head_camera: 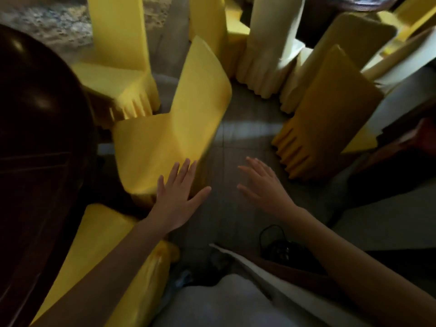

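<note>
Yellow-covered chair (165, 142) found left of centre beside dark wooden furniture (35, 114), touched at seat edge by left hand (175, 197), fingers straight, right hand (264, 185) spread, empty above floor (226, 218); judged mid-positioning, next requiring a two-handed hold.

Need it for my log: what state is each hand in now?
Left hand: open, spread at the yellow chair.
Right hand: open, holding nothing.

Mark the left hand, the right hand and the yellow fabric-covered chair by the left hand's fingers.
left hand (178, 199), head view, on the back of the hand.
right hand (265, 188), head view, on the back of the hand.
yellow fabric-covered chair (165, 142), head view, on its seat.
</note>
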Demonstrator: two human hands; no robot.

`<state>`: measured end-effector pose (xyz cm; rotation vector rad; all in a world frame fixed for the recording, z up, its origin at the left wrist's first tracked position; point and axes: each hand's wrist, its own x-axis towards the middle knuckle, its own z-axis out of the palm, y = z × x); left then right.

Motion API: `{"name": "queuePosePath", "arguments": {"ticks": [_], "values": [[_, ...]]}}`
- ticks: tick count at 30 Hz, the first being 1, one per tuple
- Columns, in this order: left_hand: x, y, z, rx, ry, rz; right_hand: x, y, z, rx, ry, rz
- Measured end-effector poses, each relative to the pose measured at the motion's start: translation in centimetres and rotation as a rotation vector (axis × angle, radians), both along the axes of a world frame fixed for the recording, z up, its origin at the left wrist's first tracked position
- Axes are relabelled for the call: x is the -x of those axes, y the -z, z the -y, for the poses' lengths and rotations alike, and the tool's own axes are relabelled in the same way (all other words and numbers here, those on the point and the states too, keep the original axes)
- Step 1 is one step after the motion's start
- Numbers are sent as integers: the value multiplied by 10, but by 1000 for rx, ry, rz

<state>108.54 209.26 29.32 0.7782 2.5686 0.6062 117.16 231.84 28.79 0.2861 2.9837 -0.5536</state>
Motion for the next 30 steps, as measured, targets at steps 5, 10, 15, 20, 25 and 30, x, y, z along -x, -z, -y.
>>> {"name": "queuePosePath", "arguments": {"ticks": [5, 10, 15, 20, 25, 30], "values": [[34, -10, -70, -16, 43, -56, 22, -7, -53, 11, 42, 20], [77, -21, -134, -31, 14, -174, 79, -15, -106, -70, -58, 58], [119, -32, -197, -15, -18, -256, 128, -39, -164, -76, -103, -13], [151, -29, -259, -26, -81, -289, 163, -45, -227, -86, -131, -5], [170, -23, -292, -14, -113, -254, 201, -42, -269, -74, -167, 13], [206, -21, -298, 48, -236, -254, 256, -35, -283, -36, -257, 13]]}}
